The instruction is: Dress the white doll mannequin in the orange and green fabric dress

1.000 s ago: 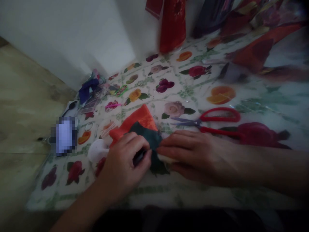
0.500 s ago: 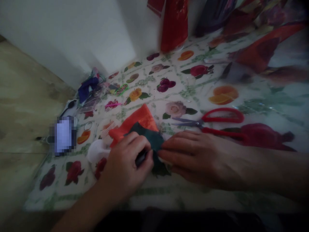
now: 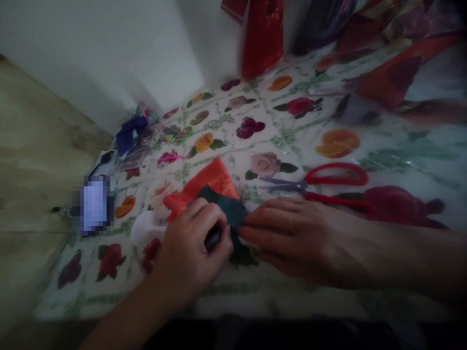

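Now | left hand (image 3: 189, 243) pinching dark tool on green cloth (image 3: 228, 209) | right hand (image 3: 292, 238) flat (fingers extended), pressing cloth

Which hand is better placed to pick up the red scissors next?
Right, probably. The right hand lies flat on the dark green fabric just in front of the red scissors. The left hand is farther off, closed around a small dark tool.

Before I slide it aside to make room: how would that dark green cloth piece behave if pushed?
The dark green cloth looks thin and limp, so it would probably bunch rather than slide. The right hand presses it flat and the left hand works on it; unheld, it likely shifts easily.
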Available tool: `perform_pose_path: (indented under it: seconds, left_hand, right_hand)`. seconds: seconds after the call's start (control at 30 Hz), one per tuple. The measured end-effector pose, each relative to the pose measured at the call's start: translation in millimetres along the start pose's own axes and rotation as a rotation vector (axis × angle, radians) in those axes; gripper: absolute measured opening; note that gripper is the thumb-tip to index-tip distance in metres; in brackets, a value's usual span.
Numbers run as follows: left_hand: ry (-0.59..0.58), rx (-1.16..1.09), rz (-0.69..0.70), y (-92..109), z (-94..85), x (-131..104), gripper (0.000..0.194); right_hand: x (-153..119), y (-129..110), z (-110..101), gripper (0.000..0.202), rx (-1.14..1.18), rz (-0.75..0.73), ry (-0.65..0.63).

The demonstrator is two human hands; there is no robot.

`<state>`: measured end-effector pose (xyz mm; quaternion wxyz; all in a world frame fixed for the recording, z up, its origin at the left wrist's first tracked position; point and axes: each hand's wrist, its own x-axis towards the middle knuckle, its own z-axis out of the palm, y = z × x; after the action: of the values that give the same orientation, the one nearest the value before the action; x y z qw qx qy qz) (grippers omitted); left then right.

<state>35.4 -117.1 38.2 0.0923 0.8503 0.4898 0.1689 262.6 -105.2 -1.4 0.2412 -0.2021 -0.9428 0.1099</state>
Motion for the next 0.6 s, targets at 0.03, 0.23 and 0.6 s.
perform_pose_path:
  seconds: [0.03, 0.23, 0.6]
  left_hand:
    - [0.001, 0.001, 0.001, 0.0, 0.6, 0.4, 0.012]
    - [-0.004, 0.01, 0.01, 1.3, 2.6, 0.1, 0.011]
    - [-0.011, -0.014, 0.005, 1.4, 3.5, -0.2, 0.01]
  right_hand:
    - [-0.2, 0.1, -0.5, 0.027, 0.003, -0.014, 0.003]
    - [0.6, 0.8, -4.9, 0.026, 0.014, -0.035, -0.023]
    - [2.1, -0.7, 4.6, 0.038, 0.019, -0.005, 0.007]
